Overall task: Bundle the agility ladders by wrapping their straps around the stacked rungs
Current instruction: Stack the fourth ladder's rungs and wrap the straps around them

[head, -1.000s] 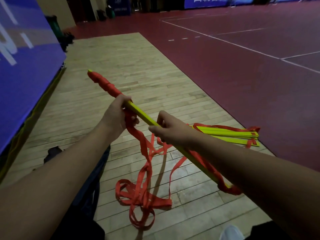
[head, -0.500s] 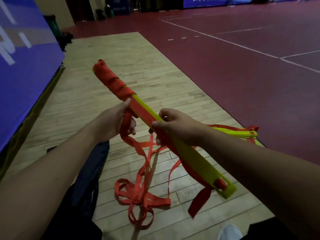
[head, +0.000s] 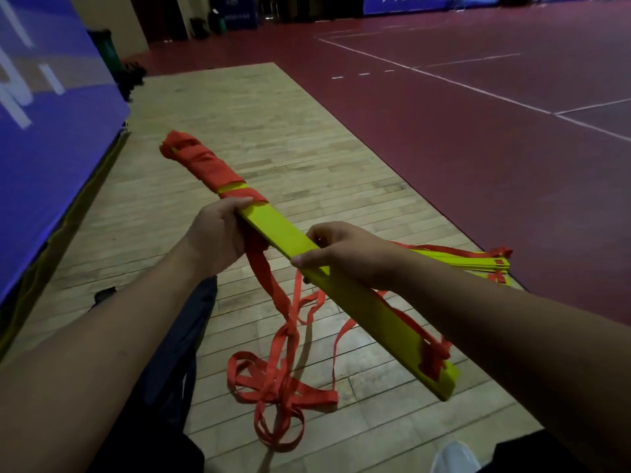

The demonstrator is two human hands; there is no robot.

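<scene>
two hands, two ladder stacks, one loose strap. the held stack of yellow rungs (head: 283,230) is up in the air over the wood floor (head: 239,131), long axis on a diagonal: red-wrapped end points away and left, bare end near and right. left hand (head: 218,240) is curled round it just below the wrap, and right hand (head: 341,254) clamps its middle. the red strap (head: 283,370) hangs down to a tangle on the wood floor. the second stack (head: 471,261) lies at that floor's right edge.
</scene>
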